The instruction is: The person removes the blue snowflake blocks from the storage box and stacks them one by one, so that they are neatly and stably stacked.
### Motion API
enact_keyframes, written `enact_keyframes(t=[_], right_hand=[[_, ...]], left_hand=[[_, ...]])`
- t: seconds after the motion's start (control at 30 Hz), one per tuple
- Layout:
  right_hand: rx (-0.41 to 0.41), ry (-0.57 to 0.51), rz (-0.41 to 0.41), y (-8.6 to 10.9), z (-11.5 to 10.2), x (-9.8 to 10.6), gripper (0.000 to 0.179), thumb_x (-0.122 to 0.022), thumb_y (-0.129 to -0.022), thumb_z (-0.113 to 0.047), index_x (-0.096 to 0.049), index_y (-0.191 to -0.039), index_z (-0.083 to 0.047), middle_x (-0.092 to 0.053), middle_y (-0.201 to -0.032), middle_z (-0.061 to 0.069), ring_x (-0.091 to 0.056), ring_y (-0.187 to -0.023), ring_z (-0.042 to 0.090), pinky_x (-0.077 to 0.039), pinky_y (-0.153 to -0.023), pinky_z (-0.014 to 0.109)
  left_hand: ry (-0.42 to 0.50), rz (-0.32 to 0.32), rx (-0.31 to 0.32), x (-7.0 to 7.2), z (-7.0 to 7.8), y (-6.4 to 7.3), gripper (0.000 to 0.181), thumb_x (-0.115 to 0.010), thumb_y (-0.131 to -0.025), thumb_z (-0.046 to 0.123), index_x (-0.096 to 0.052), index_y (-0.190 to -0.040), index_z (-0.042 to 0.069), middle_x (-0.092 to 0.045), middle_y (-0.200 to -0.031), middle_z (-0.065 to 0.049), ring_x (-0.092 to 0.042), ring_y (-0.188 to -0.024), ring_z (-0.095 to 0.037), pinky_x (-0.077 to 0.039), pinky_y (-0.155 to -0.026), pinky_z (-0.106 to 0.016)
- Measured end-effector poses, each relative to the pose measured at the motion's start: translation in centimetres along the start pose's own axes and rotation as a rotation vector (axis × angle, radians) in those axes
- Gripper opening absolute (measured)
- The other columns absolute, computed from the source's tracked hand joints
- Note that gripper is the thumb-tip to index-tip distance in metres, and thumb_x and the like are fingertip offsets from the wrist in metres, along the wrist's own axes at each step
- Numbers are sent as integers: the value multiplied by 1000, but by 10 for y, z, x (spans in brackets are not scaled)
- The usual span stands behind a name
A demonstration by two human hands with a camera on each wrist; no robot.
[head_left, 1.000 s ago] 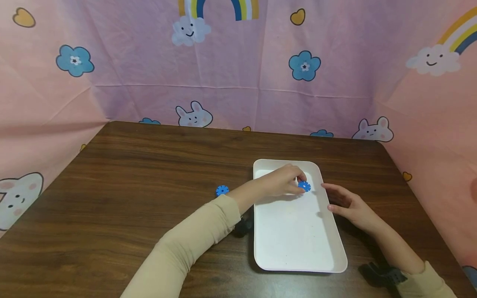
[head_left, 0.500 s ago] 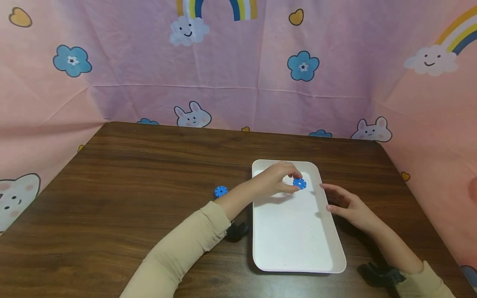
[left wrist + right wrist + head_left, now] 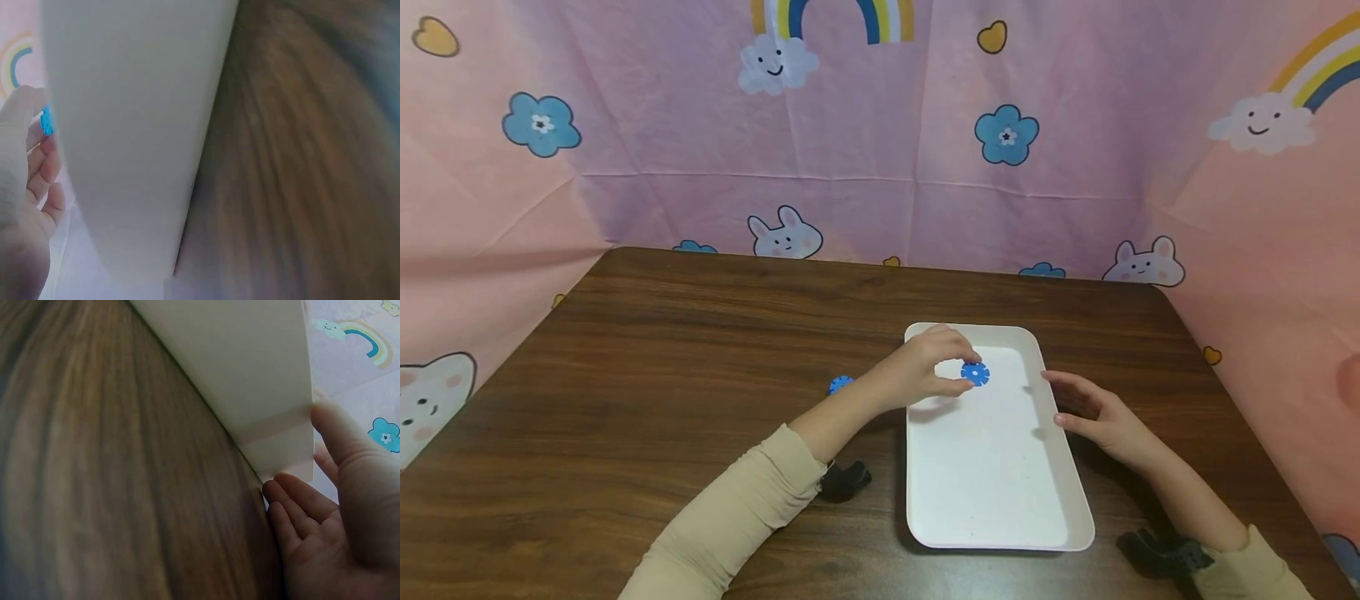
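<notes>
Over the far part of a white tray (image 3: 985, 500), my left hand (image 3: 917, 371) pinches a blue notched plastic disc (image 3: 975, 373) between thumb and fingertips. The left wrist view shows only a blue edge of that disc (image 3: 46, 120) beside the fingers, partly behind the tray wall. A second blue disc (image 3: 839, 384) lies on the table left of the tray, partly covered by the left forearm. Along the tray's right side, my right hand (image 3: 1108, 421) rests its fingertips on the outer wall and rim, with nothing held. In the right wrist view its fingers (image 3: 300, 503) touch the tray wall.
The dark wood-grain table (image 3: 662, 375) stretches left of the tray and behind it. A patterned cloth (image 3: 865, 125) hangs along the table's back and sides. Black wrist devices (image 3: 844, 482) sit below both wrists.
My left hand has moved left across the tray with the blue disc in its fingertips. The forearm now covers more of the second disc. My right hand keeps its place at the tray.
</notes>
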State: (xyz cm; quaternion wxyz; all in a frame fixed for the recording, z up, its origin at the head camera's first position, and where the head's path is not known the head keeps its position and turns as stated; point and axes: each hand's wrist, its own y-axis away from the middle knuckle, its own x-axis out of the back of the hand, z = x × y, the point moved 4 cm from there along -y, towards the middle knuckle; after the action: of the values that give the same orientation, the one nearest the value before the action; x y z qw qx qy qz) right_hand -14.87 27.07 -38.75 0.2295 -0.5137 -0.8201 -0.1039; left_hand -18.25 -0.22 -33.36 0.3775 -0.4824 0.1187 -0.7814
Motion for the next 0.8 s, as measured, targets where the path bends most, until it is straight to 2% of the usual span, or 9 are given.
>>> enact_keyframes(t=[0.17,0.4,0.67,0.8], right_hand=[[16,-38,-10,-2,0,0,55,-63,-91,-3,-41,-142,-2,-42,-141,25,-49,-117,2,-42,-90,21],[51,-73,-29,-2,-2,-1,55,-61,-91,1,-39,-141,2,-40,-139,29,-50,-116,1,-43,-90,20],[38,-61,-29,-2,-2,0,55,-62,-91,0,-40,-142,1,-40,-140,27,-48,-117,0,-42,-90,20],[29,-52,-29,-2,-2,-1,55,-62,-91,-1,-40,-142,0,-41,-141,26,-48,-117,0,-42,-90,20]], left_hand=[[-7,36,9,15,5,14,26,-75,-81,5,-69,-105,1,-64,-103,-4,-52,-102,-15,-43,-88,-22],[-16,57,66,35,4,32,31,-76,-80,4,-69,-109,-1,-63,-106,-6,-50,-100,-17,-52,-76,-36],[-41,81,109,55,0,53,28,-78,-78,5,-70,-105,3,-63,-104,-1,-51,-100,-14,-48,-81,-27],[-29,97,125,63,-1,62,27,-79,-78,5,-70,-103,4,-63,-102,1,-51,-98,-13,-47,-79,-28]])
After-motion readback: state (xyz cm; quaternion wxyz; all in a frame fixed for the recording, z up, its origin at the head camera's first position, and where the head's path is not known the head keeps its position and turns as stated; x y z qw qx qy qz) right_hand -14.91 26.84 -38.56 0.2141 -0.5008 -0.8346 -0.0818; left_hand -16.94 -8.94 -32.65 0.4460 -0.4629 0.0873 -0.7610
